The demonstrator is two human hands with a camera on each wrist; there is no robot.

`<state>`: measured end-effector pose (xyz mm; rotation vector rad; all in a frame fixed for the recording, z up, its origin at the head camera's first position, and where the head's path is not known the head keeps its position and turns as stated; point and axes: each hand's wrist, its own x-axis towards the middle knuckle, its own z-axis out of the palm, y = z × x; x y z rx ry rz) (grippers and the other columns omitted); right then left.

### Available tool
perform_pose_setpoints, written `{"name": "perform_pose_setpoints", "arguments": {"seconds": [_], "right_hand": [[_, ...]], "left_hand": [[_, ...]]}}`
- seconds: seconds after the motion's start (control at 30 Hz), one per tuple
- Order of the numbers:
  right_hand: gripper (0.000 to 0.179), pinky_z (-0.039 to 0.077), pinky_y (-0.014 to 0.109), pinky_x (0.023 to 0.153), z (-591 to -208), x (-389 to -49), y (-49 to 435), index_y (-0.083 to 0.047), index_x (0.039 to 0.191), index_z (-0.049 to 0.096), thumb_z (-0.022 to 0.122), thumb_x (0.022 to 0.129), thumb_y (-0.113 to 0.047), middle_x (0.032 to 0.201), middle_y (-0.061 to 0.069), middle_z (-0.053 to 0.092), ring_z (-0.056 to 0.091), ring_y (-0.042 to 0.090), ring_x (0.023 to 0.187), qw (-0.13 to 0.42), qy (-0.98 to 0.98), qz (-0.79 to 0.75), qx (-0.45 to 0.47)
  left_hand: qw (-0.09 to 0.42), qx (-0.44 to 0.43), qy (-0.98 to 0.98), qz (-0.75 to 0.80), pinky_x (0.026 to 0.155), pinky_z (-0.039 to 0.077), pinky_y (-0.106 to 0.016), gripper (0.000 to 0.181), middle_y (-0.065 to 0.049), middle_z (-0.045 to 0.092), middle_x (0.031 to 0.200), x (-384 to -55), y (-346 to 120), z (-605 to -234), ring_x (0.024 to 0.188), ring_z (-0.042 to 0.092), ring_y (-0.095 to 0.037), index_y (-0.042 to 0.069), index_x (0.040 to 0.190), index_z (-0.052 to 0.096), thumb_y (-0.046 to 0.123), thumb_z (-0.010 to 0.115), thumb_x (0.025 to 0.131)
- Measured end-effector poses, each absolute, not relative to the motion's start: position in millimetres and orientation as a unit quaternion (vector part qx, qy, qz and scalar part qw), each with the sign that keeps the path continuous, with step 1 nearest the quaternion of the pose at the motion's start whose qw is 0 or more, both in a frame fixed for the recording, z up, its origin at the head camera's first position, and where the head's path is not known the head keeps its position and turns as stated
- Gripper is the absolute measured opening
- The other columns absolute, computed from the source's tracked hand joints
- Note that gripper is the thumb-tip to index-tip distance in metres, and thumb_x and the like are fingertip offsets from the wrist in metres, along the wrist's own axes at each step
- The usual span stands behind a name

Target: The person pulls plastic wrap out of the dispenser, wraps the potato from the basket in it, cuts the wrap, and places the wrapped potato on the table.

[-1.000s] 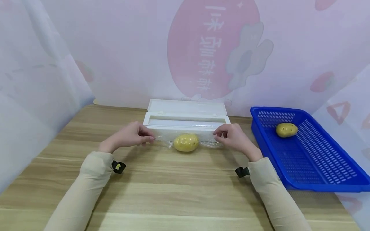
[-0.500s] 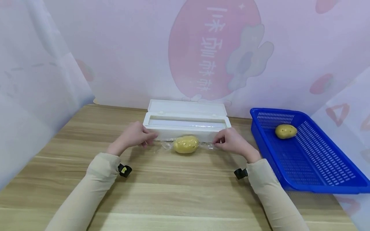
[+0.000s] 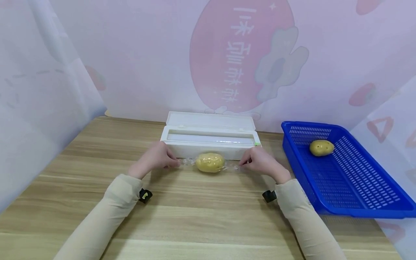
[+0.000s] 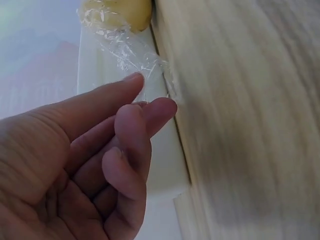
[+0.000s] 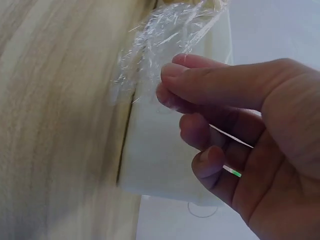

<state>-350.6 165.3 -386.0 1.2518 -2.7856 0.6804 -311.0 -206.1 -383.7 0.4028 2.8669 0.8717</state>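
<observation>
A yellow potato (image 3: 210, 163) lies on the table, wrapped in clear plastic wrap (image 3: 232, 167) that sticks out at both sides. The left end of the film is narrow and twisted. My left hand (image 3: 158, 157) pinches that end between thumb and fingertips; in the left wrist view the crinkled film (image 4: 125, 50) runs to the fingertips. On the other side my right hand (image 3: 261, 162) pinches the right end. There the film (image 5: 162, 37) fans out looser beside the thumb, as the right wrist view shows. Neither hand touches the potato itself.
Right behind the potato stands a white wrap dispenser box (image 3: 201, 149), lid (image 3: 211, 121) raised, with a roll (image 3: 208, 138) inside. A blue plastic basket (image 3: 300, 177) at the right holds another potato (image 3: 321, 148). A printed curtain (image 3: 139, 72) hangs behind the table (image 3: 195, 224).
My left hand has let go of the film, moved right and slightly down, and pinched it closer to the potato. The film's left end has become narrower. My right hand has shifted slightly down.
</observation>
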Motion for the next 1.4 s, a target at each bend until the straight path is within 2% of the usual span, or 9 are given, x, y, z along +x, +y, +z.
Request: {"name": "perform_pose_setpoints", "arguments": {"seconds": [0.2,0.4,0.53,0.67,0.8,0.97,1.13,1.23,1.4], "right_hand": [[0.008,0.051,0.027,0.065,-390.4,-350.3,161.4,-0.01,0.085,0.081,0.077,0.082,-0.004,0.079,-0.007,0.071,0.061,0.005,0.07,-0.017,-0.895,0.211,0.393],[0.012,0.042,0.028,0.055,-393.5,-349.8,156.8,-0.009,0.081,0.078,0.07,0.09,-0.008,0.065,-0.009,0.062,0.048,0.006,0.056,-0.031,-0.897,0.218,0.383],[0.007,0.049,0.026,0.06,-393.3,-346.9,154.7,-0.007,0.082,0.078,0.075,0.087,-0.009,0.071,-0.008,0.066,0.057,0.004,0.062,-0.038,-0.906,0.227,0.356],[0.005,0.053,0.024,0.062,-393.0,-344.9,154.0,-0.005,0.086,0.078,0.078,0.085,-0.01,0.077,-0.004,0.071,0.065,0.005,0.07,-0.069,-0.911,0.234,0.334],[0.005,0.053,0.024,0.061,-392.2,-343.6,151.7,-0.006,0.088,0.078,0.077,0.086,-0.01,0.079,-0.003,0.071,0.065,0.006,0.069,-0.082,-0.912,0.233,0.327],[0.007,0.049,0.026,0.054,-391.8,-342.6,147.8,-0.008,0.084,0.078,0.074,0.088,-0.012,0.07,-0.004,0.067,0.058,0.006,0.057,-0.075,-0.91,0.234,0.334],[0.014,0.044,0.028,0.049,-388.0,-342.0,145.2,-0.008,0.078,0.075,0.07,0.091,-0.012,0.061,-0.003,0.062,0.05,0.008,0.051,-0.074,-0.907,0.237,0.341],[0.012,0.048,0.029,0.056,-384.8,-341.4,146.6,-0.007,0.081,0.075,0.069,0.091,-0.011,0.067,-0.004,0.064,0.055,0.008,0.057,-0.057,-0.915,0.24,0.32],[0.01,0.051,0.033,0.066,-379.2,-338.3,149.1,-0.005,0.088,0.077,0.07,0.091,-0.012,0.077,-0.002,0.069,0.06,0.012,0.069,0.008,-0.918,0.285,0.275]], "left_hand": [[0.064,0.13,0.949,0.279,0.053,0.039,-0.03,0.011,-0.003,0.063,0.054,-309.3,-205.3,-385.4,0.047,0.048,-0.01,0.013,0.075,0.079,0.023,0.081,0.081],[0.06,0.123,0.948,0.289,0.052,0.038,-0.029,0.01,-0.005,0.062,0.054,-307.5,-205.1,-384.3,0.046,0.047,-0.009,0.013,0.076,0.079,0.022,0.082,0.08],[0.054,0.114,0.951,0.283,0.052,0.038,-0.03,0.01,-0.001,0.064,0.058,-306.9,-204.5,-384.5,0.05,0.049,-0.011,0.014,0.076,0.079,0.023,0.084,0.078],[0.042,0.097,0.956,0.274,0.055,0.04,-0.031,0.009,0.006,0.068,0.067,-307.4,-203.9,-387.3,0.06,0.052,-0.014,0.018,0.075,0.078,0.024,0.084,0.075],[0.031,0.081,0.959,0.269,0.057,0.042,-0.033,0.011,0.006,0.067,0.069,-307.3,-203.8,-392.2,0.064,0.054,-0.016,0.018,0.071,0.076,0.023,0.085,0.073],[0.024,0.07,0.963,0.26,0.051,0.04,-0.032,0.018,0.003,0.061,0.063,-303.9,-203.0,-394.1,0.058,0.051,-0.015,0.014,0.066,0.068,0.019,0.085,0.071],[0.021,0.08,0.963,0.258,0.054,0.046,-0.034,0.012,0.003,0.065,0.071,-295.8,-195.0,-377.8,0.061,0.056,-0.016,0.013,0.077,0.072,0.02,0.081,0.075],[0.002,0.108,0.959,0.26,0.062,0.05,-0.036,0.015,0.0,0.068,0.081,-289.7,-184.6,-363.7,0.069,0.06,-0.017,0.009,0.088,0.074,0.022,0.077,0.081],[-0.045,0.169,0.945,0.277,0.075,0.054,-0.04,0.031,-0.012,0.069,0.108,-281.6,-159.0,-347.9,0.088,0.065,-0.023,0.0,0.112,0.07,0.022,0.073,0.089]]}}
